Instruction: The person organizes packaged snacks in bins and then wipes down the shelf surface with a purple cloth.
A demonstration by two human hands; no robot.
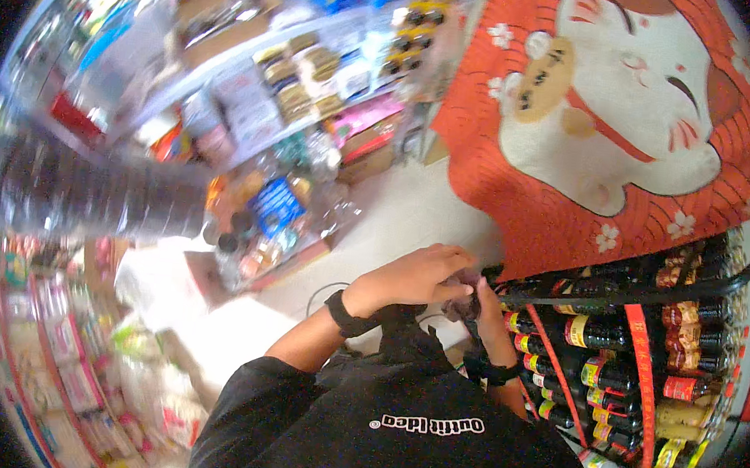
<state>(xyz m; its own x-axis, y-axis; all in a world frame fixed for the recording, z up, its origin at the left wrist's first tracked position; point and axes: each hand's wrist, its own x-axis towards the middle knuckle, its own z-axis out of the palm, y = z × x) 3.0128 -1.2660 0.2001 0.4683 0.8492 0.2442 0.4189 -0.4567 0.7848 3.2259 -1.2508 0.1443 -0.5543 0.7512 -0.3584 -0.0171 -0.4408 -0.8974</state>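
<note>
My left hand [415, 274], with a black band at the wrist, reaches across in front of my chest. Its fingers bend over a small dark purplish bundle [461, 305], whose exact kind is not clear. From the other side my right hand [491, 321] holds the same bundle, thumb pointing up along it. A black band [497, 372] also circles the right wrist. My black T-shirt [409, 457] with printed lettering fills the bottom middle. Just beyond the right hand runs a dark rail [617, 296] in front of shelved bottles.
A red cloth with a white lucky cat [617, 108] hangs at the upper right. Below it stand shelves of dark sauce bottles [597, 334]. Blurred goods and boxes [239, 108] crowd the left. A dark ribbed stack [91, 189] juts in there. Pale floor [411, 197] shows between.
</note>
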